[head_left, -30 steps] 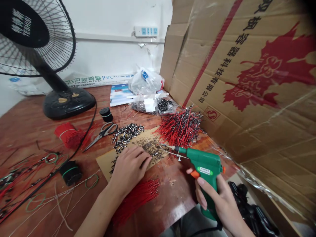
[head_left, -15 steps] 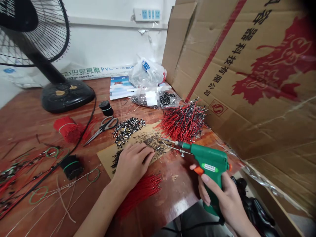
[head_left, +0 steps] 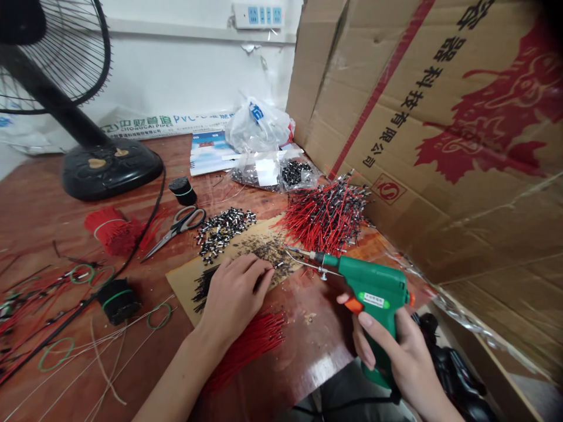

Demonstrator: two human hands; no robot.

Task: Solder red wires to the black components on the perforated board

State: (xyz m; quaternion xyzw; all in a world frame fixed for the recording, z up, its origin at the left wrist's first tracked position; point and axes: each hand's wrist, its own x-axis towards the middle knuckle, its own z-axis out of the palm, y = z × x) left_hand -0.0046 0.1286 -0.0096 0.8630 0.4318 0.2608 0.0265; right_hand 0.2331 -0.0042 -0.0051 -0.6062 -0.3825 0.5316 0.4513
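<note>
My right hand [head_left: 391, 346] is wrapped round the handle of a green soldering gun [head_left: 373, 278], a finger by its orange trigger. The gun's tip and thin solder feed tube point left, just short of my left hand [head_left: 237, 287]. Thumb and fingers of that hand are pinched on a small black-and-silver connector [head_left: 278, 265], mostly hidden by the fingertips. Under them lies a scorched piece of cardboard [head_left: 185, 287]. Black wires [head_left: 204, 287] lie beside the left hand, and red wires [head_left: 259, 343] below it. A heap of loose connectors [head_left: 224, 231] sits behind.
A pile of red wires with dark ends [head_left: 328, 214] leans toward a large cardboard box [head_left: 422, 193]. Scissors [head_left: 173, 231], a red wire bundle [head_left: 112, 228], black bundles [head_left: 118, 300] and a fan [head_left: 109, 167] stand left. Plastic bags [head_left: 259, 129] lie at the back.
The camera view has shifted slightly, so the table things sit a little further left. Both hands keep nearly the same pose, with the soldering gun's tip still close to the left fingertips.
</note>
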